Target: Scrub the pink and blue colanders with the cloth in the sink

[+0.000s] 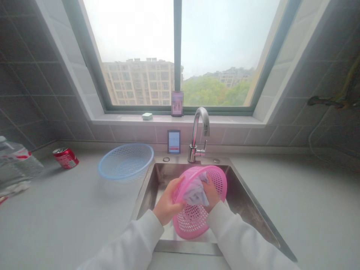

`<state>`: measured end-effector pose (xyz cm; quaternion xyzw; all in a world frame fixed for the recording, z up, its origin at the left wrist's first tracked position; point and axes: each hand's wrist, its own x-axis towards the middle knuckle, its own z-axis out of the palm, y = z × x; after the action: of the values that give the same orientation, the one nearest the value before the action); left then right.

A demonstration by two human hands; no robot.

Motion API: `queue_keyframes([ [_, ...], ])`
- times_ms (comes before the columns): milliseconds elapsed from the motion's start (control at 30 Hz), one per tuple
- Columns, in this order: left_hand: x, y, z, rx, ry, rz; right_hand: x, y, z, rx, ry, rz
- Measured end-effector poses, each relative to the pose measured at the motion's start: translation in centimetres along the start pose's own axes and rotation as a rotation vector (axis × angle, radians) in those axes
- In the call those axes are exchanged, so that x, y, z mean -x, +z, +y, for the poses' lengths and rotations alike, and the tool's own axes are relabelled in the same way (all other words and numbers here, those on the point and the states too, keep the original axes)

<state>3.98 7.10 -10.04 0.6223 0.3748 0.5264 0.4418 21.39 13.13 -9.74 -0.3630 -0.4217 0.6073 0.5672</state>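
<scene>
A pink plastic basket with a holed wall is tilted on its side over the sink, its opening facing me. My left hand grips its left rim, thumb on the inner side and fingers behind the wall. Inside the basket, my right hand is closed on a pale lilac cloth, which lies against the upper left inner wall. Some of the right fingers are hidden by the cloth. Behind the basket stands the chrome faucet.
A blue basket sits on the counter left of the sink. Farther left are a red can and a clear plastic bottle. One phone leans behind the sink; another upright device and a pale green block are on the sill.
</scene>
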Motion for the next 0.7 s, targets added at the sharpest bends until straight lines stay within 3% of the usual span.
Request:
queue_keyframes([
  [67, 0.0, 0.2, 0.0, -0.031, 0.009, 0.003, 0.1, 0.2, 0.0, 0.026, -0.015, -0.043],
  [167, 0.0, 0.2, -0.1, -0.076, 0.014, 0.027, 0.7, 0.7, -0.2, 0.193, -0.036, -0.214],
  [233, 0.0, 0.0, 0.0, -0.097, 0.008, 0.035, 0.7, 0.5, -0.4, 0.253, -0.028, -0.242],
  [400, 0.1, 0.1, 0.3, -0.089, 0.024, 0.041, -0.5, -1.2, -0.6, 0.038, 0.032, 0.066],
  [467, 0.0, 0.4, 0.3, -0.082, 0.024, 0.024, -0.6, -1.1, -0.4, 0.013, -0.002, 0.079],
  [567, 0.0, 0.6, 0.2, -0.073, 0.018, 0.025, 0.3, 0.3, 0.0, 0.142, -0.107, -0.056],
  [700, -0.2, 0.2, 0.1, -0.081, 0.023, 0.083, 1.8, 2.0, 0.2, 0.440, -0.201, -0.433],
])
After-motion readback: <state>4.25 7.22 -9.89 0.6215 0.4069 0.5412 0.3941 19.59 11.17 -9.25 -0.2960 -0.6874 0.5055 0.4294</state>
